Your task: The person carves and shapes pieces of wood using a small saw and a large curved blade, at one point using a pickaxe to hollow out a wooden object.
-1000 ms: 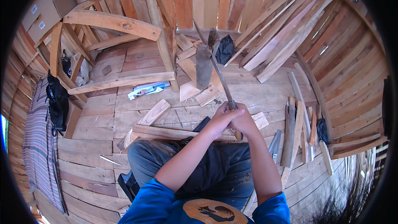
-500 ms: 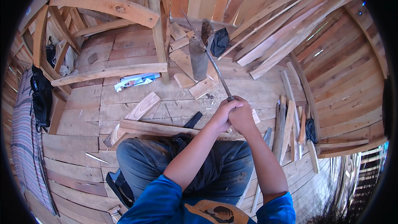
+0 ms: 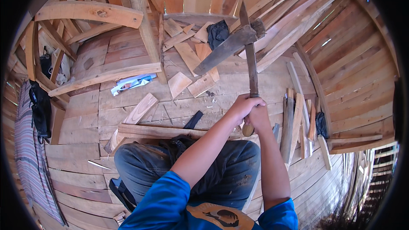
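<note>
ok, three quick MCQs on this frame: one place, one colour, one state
1. Where is the axe?
A. flat on the floor
B. raised ahead of the person
C. leaning on the wall

2. What colour are the sleeves?
A. blue
B. red
C. white

3. How is the handle held?
A. left hand only
B. right hand only
C. both hands together

Answers: 1 B, its head stands above the planks with the handle upright. 2 A, both sleeves are bright blue. 3 C, both hands wrap the handle's lower end.
</note>
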Available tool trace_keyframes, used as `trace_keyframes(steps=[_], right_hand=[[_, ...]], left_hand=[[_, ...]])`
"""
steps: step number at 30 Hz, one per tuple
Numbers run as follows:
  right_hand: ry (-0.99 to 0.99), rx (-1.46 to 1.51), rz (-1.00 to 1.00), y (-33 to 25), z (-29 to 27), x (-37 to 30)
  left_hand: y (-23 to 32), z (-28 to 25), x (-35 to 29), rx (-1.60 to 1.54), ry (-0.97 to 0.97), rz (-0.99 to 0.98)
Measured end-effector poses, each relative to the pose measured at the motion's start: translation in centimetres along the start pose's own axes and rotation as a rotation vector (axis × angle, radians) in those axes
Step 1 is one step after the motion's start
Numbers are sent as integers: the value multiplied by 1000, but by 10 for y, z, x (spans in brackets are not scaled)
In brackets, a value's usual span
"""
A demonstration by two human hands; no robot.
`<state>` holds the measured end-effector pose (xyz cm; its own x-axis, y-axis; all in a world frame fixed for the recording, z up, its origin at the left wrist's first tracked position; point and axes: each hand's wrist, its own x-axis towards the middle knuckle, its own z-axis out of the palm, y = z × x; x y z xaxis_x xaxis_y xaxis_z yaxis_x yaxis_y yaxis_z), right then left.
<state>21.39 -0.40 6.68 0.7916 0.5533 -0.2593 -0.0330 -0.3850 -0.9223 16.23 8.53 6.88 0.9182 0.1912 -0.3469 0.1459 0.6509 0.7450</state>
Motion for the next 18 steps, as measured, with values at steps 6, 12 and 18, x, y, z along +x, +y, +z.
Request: trace_keyframes(steps=[6,12,18], right_hand=[[128,283,81,17,-5,-21],[160,258,109,28,-19,-33],[205,274,122,52,-27,-36]], left_hand=[[-16,17,2,182,12,-115],[-37,29,7,211,-5,-197],[-62,32,17,183,-40,-257]])
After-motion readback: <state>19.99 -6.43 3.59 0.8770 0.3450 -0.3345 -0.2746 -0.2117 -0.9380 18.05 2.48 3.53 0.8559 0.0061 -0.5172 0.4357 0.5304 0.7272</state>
